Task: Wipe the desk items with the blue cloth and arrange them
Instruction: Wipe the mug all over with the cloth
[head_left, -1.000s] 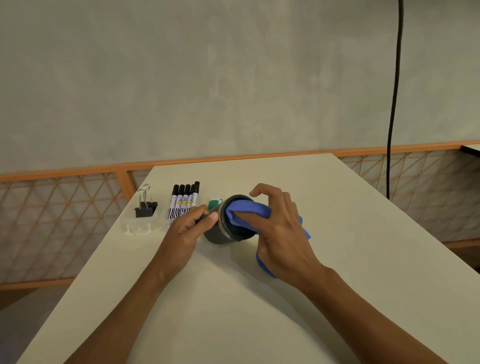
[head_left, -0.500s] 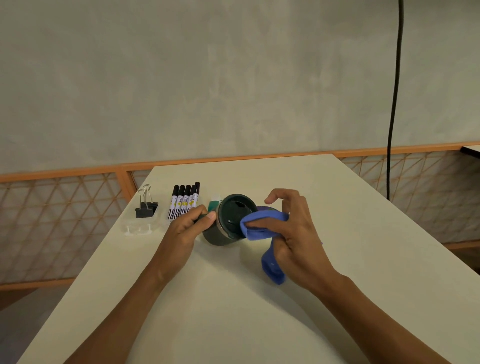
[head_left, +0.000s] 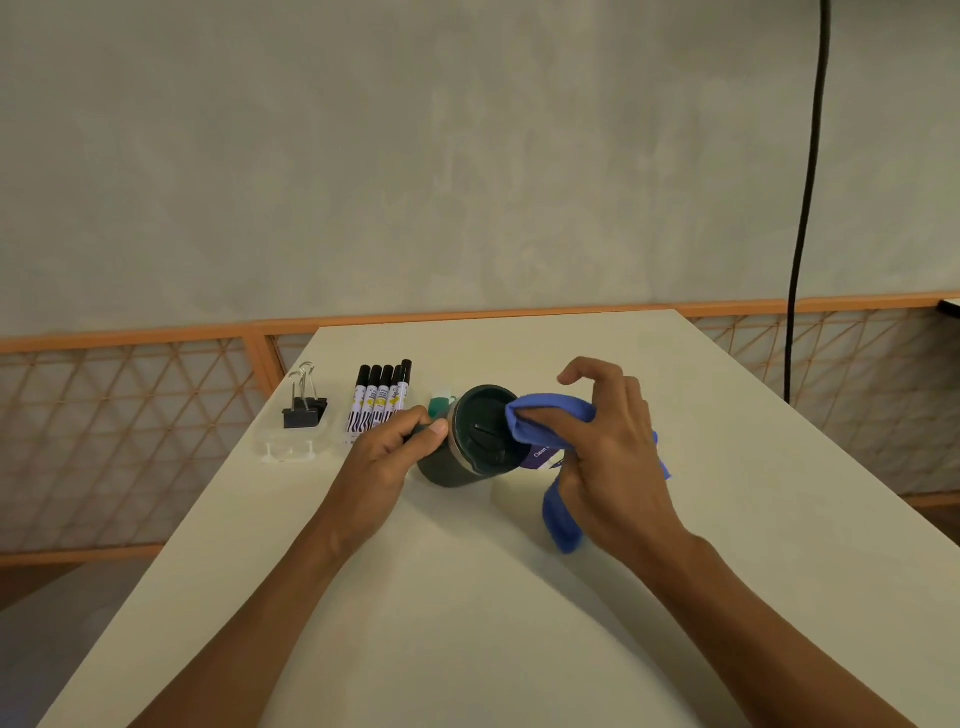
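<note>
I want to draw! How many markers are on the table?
5 markers, lying side by side in one row, between the binder clips and the left hand. The hand might hide another.

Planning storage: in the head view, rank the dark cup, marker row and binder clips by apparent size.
1. dark cup
2. marker row, partly hidden
3. binder clips
All sit at similar depth.

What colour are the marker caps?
The marker caps are black, seen in the head view.
</note>
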